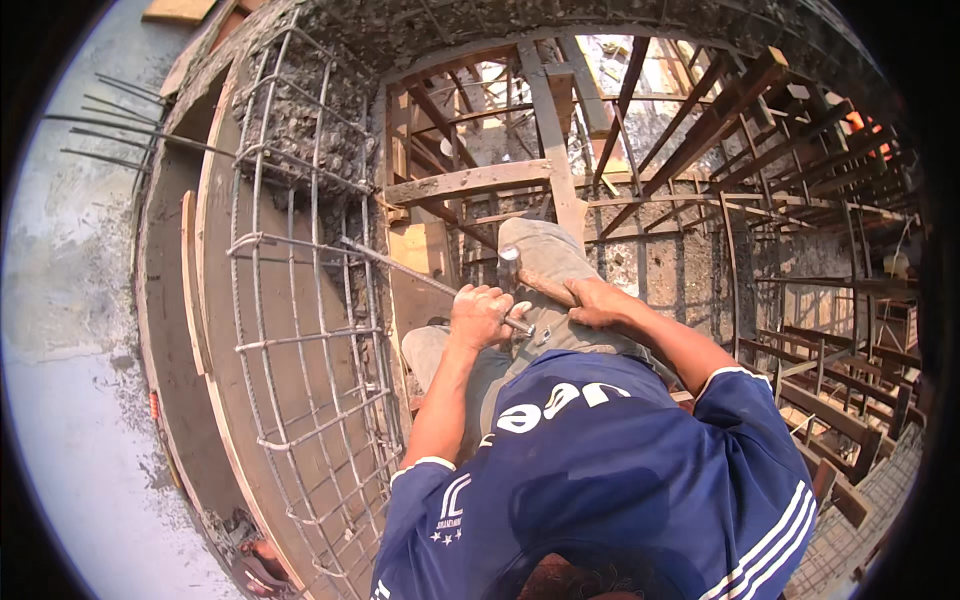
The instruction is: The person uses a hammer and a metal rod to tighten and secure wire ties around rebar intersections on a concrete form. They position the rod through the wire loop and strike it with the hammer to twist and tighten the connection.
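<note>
My left hand (483, 317) is closed around a long steel bar (410, 272). The bar's blunt end sticks out past the fingers toward my lap, and its other end reaches the rebar cage (315, 240) on the left. Whether that end touches the cage, I cannot tell. In my right hand (601, 302) is the wooden handle of a hammer (545, 286). The metal head lies over my trousered leg (550, 245), apart from the bar's near end.
The tied cage stands beside a grey concrete face edged with a wooden board (215, 300). Loose rebar ends (110, 125) jut out at the upper left. A timber frame (470, 183) crosses ahead, and wooden props and beams (700, 125) crowd the right above a lower level.
</note>
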Demonstrator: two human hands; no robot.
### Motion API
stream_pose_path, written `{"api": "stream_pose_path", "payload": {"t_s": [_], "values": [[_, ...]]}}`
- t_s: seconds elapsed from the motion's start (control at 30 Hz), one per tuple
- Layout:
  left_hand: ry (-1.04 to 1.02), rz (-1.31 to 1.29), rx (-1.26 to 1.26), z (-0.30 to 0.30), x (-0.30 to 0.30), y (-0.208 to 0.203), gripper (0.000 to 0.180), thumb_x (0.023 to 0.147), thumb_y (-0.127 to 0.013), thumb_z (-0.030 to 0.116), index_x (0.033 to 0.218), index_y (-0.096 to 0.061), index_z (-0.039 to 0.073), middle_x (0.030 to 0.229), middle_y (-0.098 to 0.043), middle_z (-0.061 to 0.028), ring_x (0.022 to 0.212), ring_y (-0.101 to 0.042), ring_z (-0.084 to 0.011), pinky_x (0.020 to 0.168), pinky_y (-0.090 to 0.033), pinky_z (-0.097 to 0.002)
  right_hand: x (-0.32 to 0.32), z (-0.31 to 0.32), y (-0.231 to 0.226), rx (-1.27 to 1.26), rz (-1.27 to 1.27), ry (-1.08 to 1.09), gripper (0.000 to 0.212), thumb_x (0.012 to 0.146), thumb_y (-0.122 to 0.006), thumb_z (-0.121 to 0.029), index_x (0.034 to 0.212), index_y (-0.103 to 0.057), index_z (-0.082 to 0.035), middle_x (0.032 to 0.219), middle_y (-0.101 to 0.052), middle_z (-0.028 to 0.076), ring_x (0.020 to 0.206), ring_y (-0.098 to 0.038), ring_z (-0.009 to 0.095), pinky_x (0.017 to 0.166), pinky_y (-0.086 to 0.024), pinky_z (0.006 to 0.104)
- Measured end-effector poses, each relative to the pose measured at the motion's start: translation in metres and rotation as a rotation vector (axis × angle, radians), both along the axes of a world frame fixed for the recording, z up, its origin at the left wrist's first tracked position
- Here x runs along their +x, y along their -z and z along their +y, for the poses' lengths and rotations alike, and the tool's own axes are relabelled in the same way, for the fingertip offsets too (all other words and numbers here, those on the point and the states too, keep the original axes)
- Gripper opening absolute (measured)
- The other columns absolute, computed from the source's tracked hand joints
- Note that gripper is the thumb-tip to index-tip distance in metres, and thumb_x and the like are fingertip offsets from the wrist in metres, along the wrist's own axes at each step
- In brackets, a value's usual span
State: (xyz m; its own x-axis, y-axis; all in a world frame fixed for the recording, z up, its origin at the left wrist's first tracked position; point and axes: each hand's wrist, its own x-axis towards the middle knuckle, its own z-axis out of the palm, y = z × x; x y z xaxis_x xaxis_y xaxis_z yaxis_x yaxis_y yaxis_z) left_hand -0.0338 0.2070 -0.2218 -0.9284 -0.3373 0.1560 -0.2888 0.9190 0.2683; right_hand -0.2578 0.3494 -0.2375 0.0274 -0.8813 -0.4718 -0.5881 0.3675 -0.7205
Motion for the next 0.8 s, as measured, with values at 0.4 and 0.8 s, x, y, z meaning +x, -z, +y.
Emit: {"api": "stream_pose_path", "payload": {"t_s": [0.4,0.8], "values": [[-0.127,0.575,-0.027,-0.041,-0.02,-0.087,0.043,0.093,-0.065,0.028,0.059,-0.046,0.008,0.055,-0.046,-0.0101,0.048,-0.052,-0.0319,0.045,-0.04,-0.0428,-0.001,0.005,0.004,0.139,-0.333,0.204,0.028,0.082,-0.064,-0.009,0.107,-0.056,0.001,0.067,-0.057,0.007,0.049,-0.057,0.016,0.047,-0.047,0.033],[-0.167,0.679,-0.229,-0.05,-0.037,-0.072,0.044,0.087,-0.073,0.031,0.058,-0.047,0.009,0.055,-0.049,-0.0084,0.049,-0.054,-0.0287,0.045,-0.042,-0.0406,-0.043,0.037,-0.122,-0.609,-0.488,0.606,0.027,0.089,-0.065,-0.002,0.113,-0.054,-0.001,0.075,-0.056,0.001,0.053,-0.049,0.008,0.049,-0.042,0.0253]]}}
